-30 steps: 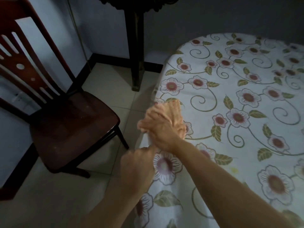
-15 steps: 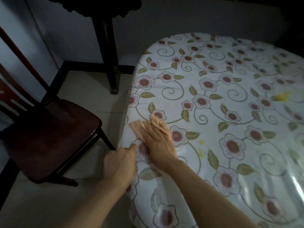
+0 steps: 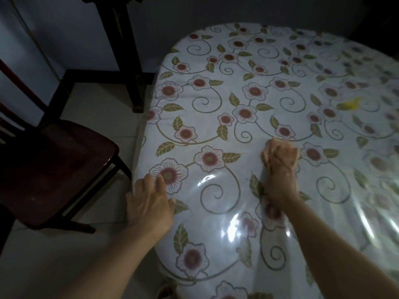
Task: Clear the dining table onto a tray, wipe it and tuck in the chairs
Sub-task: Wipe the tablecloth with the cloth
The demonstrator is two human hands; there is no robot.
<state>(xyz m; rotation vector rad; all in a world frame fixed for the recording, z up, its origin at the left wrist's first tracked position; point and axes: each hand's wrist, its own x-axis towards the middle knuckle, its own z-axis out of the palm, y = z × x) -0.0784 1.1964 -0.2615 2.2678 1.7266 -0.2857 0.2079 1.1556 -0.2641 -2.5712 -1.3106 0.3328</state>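
The dining table [image 3: 269,87] carries a pale cover printed with red-centred flowers, green leaves and spiral stems, overlaid by a clear glossy sheet that shows bright glare near the front edge. The right hand [image 3: 279,169] lies palm down on the table top, well in from the rim, with its fingers laid over a pinkish cloth [image 3: 268,151] and pressing it flat against the surface; only the cloth's edge shows beyond the fingertips and beside the knuckles, and motion blur hides whether any finger curls round it. The left hand [image 3: 149,201] rests on the table's near left rim, fingers extended and slightly spread, the fingertips touching the cover beside a large printed flower; it holds nothing. The 2 hands are well apart. A small yellow mark [image 3: 352,104] sits on the cover toward the far right. 1 dark wooden chair [image 3: 54,167] stands on the tiled floor [image 3: 97,104] to the left of the table, its seat clear of the table edge. A dark furniture leg [image 3: 129,67] stands against the wall beyond the table's far left corner.
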